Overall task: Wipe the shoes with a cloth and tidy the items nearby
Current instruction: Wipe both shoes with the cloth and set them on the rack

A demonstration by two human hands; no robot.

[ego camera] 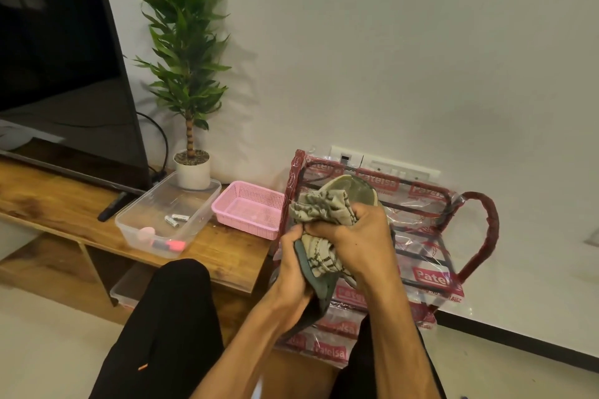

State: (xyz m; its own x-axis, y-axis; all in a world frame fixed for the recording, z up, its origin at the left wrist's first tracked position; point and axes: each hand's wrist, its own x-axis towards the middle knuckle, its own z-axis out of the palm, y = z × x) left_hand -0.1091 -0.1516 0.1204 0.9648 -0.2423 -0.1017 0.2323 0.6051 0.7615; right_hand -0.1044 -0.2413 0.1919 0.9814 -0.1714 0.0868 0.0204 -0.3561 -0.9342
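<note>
A grey-green shoe (356,188) is held tilted, one end uppermost, its lower end gripped by the left hand (291,269). A beige cloth (319,209) with dark check lines is bunched over its middle and gripped by the right hand (359,233). Two batteries (176,220) and a pink marker (170,244) are seen lying in a clear box (142,244) on the tabletop (64,204), with a pink basket (246,230) just beside it.

Woven cloth (324,209), glossy plastic-wrapped rack (431,236)
</note>
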